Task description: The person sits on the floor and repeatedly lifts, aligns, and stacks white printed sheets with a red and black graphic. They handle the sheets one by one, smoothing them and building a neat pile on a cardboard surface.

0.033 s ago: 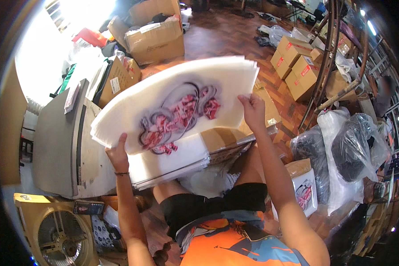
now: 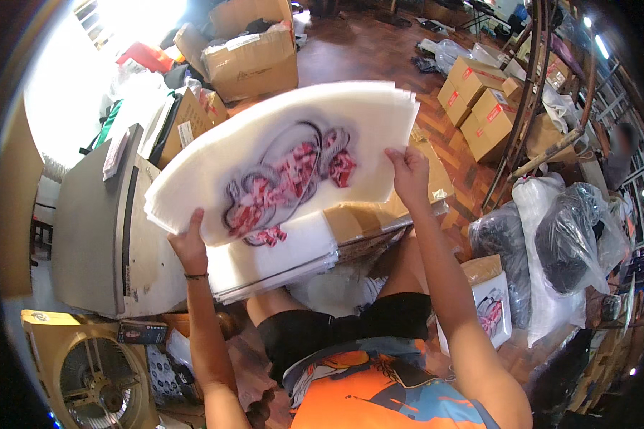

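A stack of large white sheets [image 2: 207, 171], printed with a grey and red design of coils and facets, is held up in front of me. My left hand [image 2: 188, 244] is closed on its near left corner, thumb on top. At the right edge my right hand [image 2: 410, 175] pinches the sheets. The stack bows between the hands, its far edge curved and its layers slightly fanned at the right. Below it lies another pile of white sheets [image 2: 279, 270], partly covered, with part of the print showing. That pile rests beside or on a flattish cardboard box [image 2: 368, 223].
A grey panel [image 2: 93, 229] stands at my left, above a yellow-framed fan [image 2: 96, 382]. An open carton [image 2: 254, 68] sits far left; taped boxes [image 2: 488, 121] stand far right near metal rails. Plastic-wrapped bundles [image 2: 565, 236] and a wrapped printed pack [image 2: 490, 307] lie at my right.
The held stack's far edge has lifted a little and bows more. Both hands keep their hold in nearly the same places.
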Motion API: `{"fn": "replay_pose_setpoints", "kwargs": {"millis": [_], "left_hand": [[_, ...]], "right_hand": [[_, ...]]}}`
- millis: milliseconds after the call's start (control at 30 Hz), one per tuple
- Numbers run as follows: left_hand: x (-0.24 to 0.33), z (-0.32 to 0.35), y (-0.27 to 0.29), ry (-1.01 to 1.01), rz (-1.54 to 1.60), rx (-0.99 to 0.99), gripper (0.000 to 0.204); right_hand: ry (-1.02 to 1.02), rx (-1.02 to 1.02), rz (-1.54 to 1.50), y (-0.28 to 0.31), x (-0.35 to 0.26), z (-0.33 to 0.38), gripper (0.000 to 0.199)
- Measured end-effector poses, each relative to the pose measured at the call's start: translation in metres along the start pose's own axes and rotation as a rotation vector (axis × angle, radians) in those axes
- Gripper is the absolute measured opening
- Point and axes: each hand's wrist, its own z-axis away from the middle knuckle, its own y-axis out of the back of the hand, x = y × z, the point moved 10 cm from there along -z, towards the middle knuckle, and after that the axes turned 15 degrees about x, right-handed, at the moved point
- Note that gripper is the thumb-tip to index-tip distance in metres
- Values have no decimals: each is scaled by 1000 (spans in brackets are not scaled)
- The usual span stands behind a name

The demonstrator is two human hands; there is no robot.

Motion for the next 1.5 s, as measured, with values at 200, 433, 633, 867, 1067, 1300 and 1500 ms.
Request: {"fn": "replay_pose_setpoints", "kwargs": {"millis": [200, 433, 633, 867, 1067, 1300, 1500], "left_hand": [[44, -1, -18, -11, -35, 17, 35], [17, 14, -15, -54, -112, -39, 32], [11, 24, 2, 3, -152, 43, 29], [17, 14, -11, -38, -6, -76, 25], [-5, 1, -2, 41, 35, -25, 25], [-17, -10, -3, -12, 59, -25, 27], [-37, -22, 1, 125, 22, -48, 30]], "right_hand": [[-113, 135, -308, 7, -3, -3, 17], [-141, 12, -294, 1, 19, 17, 20], [-143, -70, -408, 0, 11, 17, 27], [-180, -145, -269, 11, 10, 8, 20], [-14, -360, -189, 18, -41, 15, 15], [-4, -289, -143, 15, -30, -1, 15], [-180, -148, -331, 13, -4, -14, 13]]}}
